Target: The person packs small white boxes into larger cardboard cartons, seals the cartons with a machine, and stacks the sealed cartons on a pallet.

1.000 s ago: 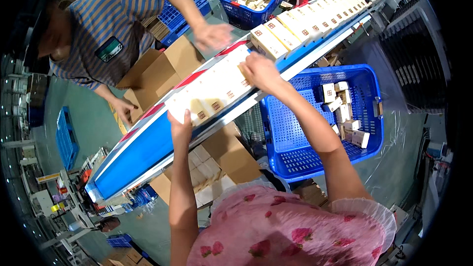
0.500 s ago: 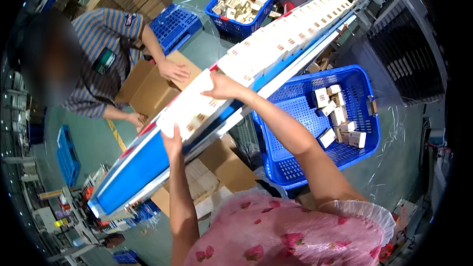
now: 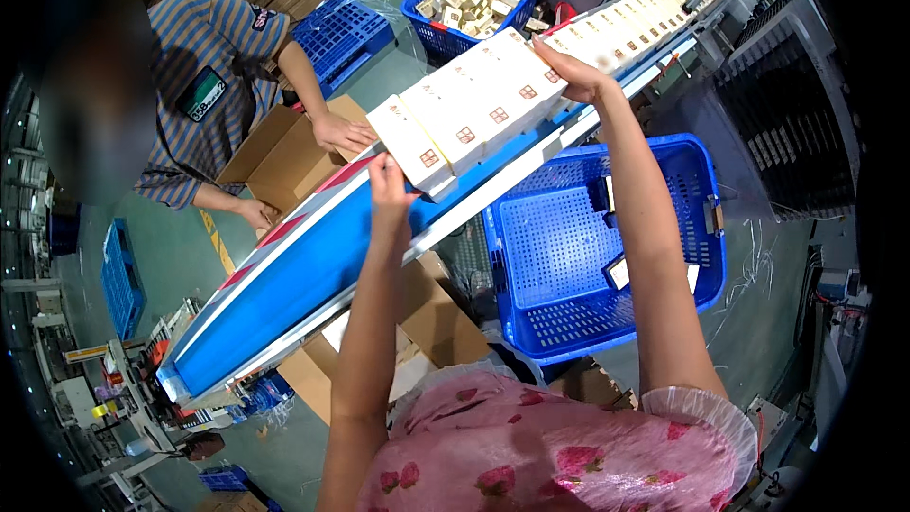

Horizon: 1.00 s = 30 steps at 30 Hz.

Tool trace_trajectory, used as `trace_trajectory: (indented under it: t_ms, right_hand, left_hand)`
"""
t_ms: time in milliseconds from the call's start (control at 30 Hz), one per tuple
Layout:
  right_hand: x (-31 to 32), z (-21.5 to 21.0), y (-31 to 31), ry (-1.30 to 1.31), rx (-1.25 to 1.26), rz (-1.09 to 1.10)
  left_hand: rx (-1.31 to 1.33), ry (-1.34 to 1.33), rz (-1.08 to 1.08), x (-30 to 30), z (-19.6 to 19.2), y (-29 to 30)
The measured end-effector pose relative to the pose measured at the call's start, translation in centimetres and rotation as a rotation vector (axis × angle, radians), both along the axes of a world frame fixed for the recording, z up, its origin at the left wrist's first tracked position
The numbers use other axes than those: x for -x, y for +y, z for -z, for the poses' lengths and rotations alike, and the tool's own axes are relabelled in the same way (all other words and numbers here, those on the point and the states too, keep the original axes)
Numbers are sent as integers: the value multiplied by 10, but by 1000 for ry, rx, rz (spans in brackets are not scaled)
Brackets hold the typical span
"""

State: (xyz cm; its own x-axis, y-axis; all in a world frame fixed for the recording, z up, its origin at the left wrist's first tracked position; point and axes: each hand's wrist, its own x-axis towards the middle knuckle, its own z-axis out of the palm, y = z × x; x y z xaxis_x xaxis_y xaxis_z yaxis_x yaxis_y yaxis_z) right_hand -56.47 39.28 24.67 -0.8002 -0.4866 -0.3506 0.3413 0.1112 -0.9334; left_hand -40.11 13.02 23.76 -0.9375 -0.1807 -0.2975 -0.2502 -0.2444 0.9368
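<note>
A row of small white boxes, with small reddish-brown square prints along one side, sits over the blue conveyor belt. My left hand presses its bent fingers against the near-left end of the row. At the far-right end, my right hand has its thumb and fingers on the last boxes, so the row is held between both hands. Whether the row touches the belt or is slightly raised, I cannot tell. More white boxes line the belt beyond my right hand.
Across the belt, a person in a striped shirt holds an open carton. A blue basket with some boxes stands to my right, partly behind my forearm. Another blue basket at the back is heaped with boxes. Below the belt sits an open carton.
Both hands have shifted up and to the right along the belt, and they are farther apart. The near end of the belt now shows more bare blue. The co-worker's hands have hardly moved.
</note>
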Motion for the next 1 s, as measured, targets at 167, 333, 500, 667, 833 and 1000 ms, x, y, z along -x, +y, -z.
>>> trace_trajectory:
  t_ms: [167,333,500,667,833,1000]
  right_hand:
    - [-18,45,-48,-41,60,-99]
    - [-71,49,-138,-143,356,-131]
    - [-136,-33,-169,77,328,-177]
    - [-239,-68,-181,297,155,-428]
    - [-342,12,-199,-158,51,-423]
    - [-336,122,-239,-541,-386,-749]
  left_hand:
    - [-72,-115,38,-25,-5,-37]
    - [-133,-17,-80,-69,32,-121]
    - [192,169,-188,-150,17,-175]
    - [-231,8,-473,-297,-33,-176]
    - [-144,-292,-391,-399,34,-162]
    - [85,-1079,433,-409,193,-239]
